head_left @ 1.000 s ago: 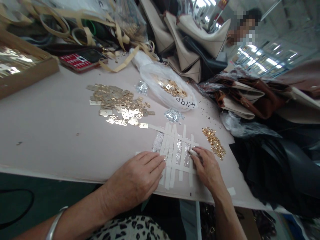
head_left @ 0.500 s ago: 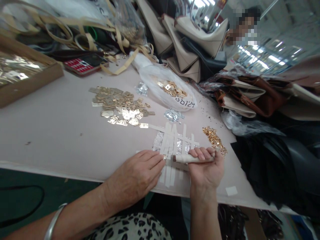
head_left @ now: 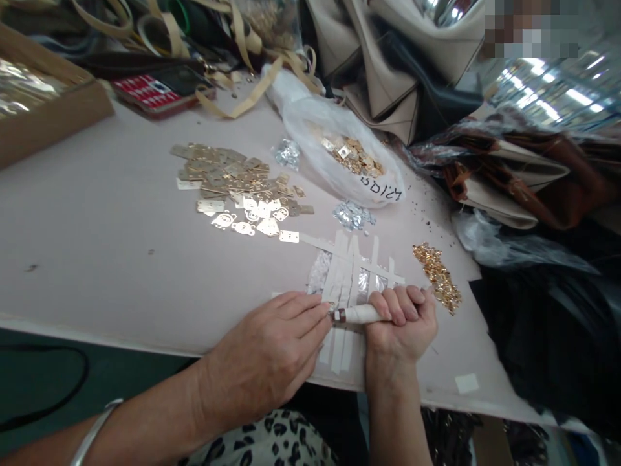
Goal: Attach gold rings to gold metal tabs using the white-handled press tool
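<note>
My right hand (head_left: pixel 400 323) is wrapped round a white-wrapped stick tool (head_left: pixel 361 314), held level over the taped patch. A brown band circles the tool near its left end, which meets my left fingertips. With fingers pressed together, my left hand (head_left: pixel 276 343) pinches a small metal piece (head_left: pixel 331 307), mostly hidden by the fingers. Beneath both hands lies a patch of pale tape strips (head_left: pixel 343 272) over clear plastic. Flat gold metal plates (head_left: pixel 228 171) are heaped to the upper left of it, one plate (head_left: pixel 289 237) lying near the strips.
A white plastic bag (head_left: pixel 310 116) holds small gold parts. Silvery bits (head_left: pixel 353 215) lie below it, gold fittings (head_left: pixel 439 275) to the right. A cardboard box (head_left: pixel 58 123) stands at left; bags (head_left: pixel 378 71) are stacked behind. Dark sheets (head_left: pixel 528 330) cover the table's right side.
My right hand has brought the tool leftward, so its end now meets my left fingertips; a gap showed there before. The whole view has shifted slightly.
</note>
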Motion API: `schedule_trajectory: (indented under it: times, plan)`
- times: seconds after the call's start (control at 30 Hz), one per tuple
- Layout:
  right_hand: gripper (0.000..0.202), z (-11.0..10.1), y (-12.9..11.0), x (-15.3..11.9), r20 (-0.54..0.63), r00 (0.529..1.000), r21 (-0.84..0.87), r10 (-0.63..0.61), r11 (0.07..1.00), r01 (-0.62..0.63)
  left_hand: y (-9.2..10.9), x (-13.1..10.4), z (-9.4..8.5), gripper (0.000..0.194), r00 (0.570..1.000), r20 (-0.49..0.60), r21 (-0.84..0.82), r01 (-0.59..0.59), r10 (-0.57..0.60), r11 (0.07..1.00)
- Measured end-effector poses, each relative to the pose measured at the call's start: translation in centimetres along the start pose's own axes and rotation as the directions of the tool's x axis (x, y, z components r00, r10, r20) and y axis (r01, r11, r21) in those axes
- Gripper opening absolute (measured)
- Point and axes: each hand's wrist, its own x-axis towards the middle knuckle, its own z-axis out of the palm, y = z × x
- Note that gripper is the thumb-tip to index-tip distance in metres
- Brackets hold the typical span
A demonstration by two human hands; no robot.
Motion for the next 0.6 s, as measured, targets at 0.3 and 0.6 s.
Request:
schedule_trajectory:
  times: [0.3,0.6]
  plan:
    - [0.042,3.0,-0.2,-1.3,0.303,0.951,-0.132,-0.062,0.986,0.106,0.3,-0.3,0.2,0.029,0.999,0.015,-0.054,0.032,-0.031,0.998]
    - [0.042,3.3,-0.7,-2.8,0.458,0.881,-0.137,-0.117,0.97,0.2,0.2,-0.2,0.2,0.026,1.0,-0.006,-0.035,-0.005,0.005,0.999]
